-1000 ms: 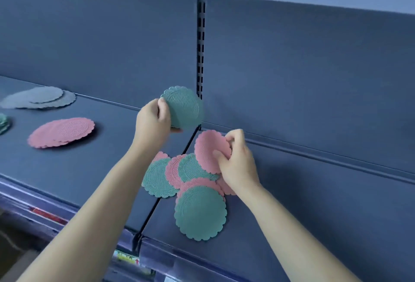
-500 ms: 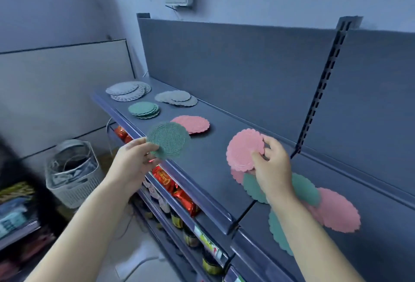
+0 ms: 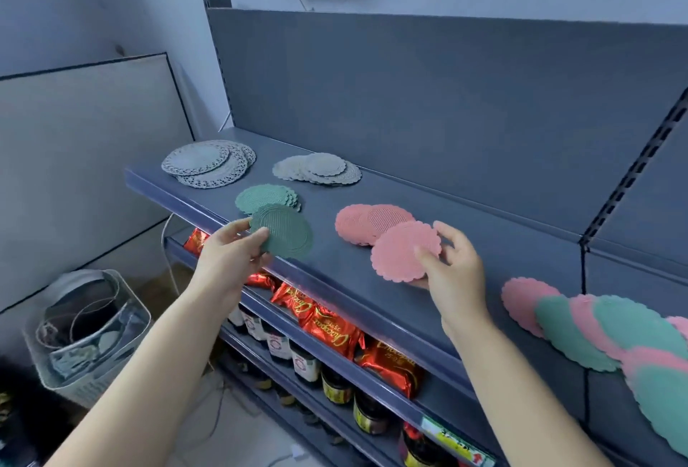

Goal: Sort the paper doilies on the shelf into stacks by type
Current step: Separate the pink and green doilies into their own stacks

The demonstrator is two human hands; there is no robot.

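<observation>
My left hand (image 3: 231, 254) pinches a green doily (image 3: 284, 232) by its near edge, just in front of the green stack (image 3: 266, 196) on the blue shelf (image 3: 484, 265). My right hand (image 3: 452, 269) grips a pink doily (image 3: 402, 252), which overlaps the near right edge of the pink stack (image 3: 366, 221). A mixed, overlapping pile of pink and green doilies (image 3: 610, 336) lies at the far right of the shelf. Two pale stacks sit at the back left: lacy white doilies (image 3: 208, 165) and plain grey doilies (image 3: 316, 169).
Red snack packets (image 3: 327, 321) and jars (image 3: 335, 384) fill the lower shelf under the shelf's front lip. A white basket (image 3: 85, 332) stands on the floor at the left. A slotted upright (image 3: 633, 165) splits the back panel on the right.
Both hands carried their doilies left, away from the mixed pile, and my view turned with them. The green one now hovers by the green stack and the pink one by the pink stack.
</observation>
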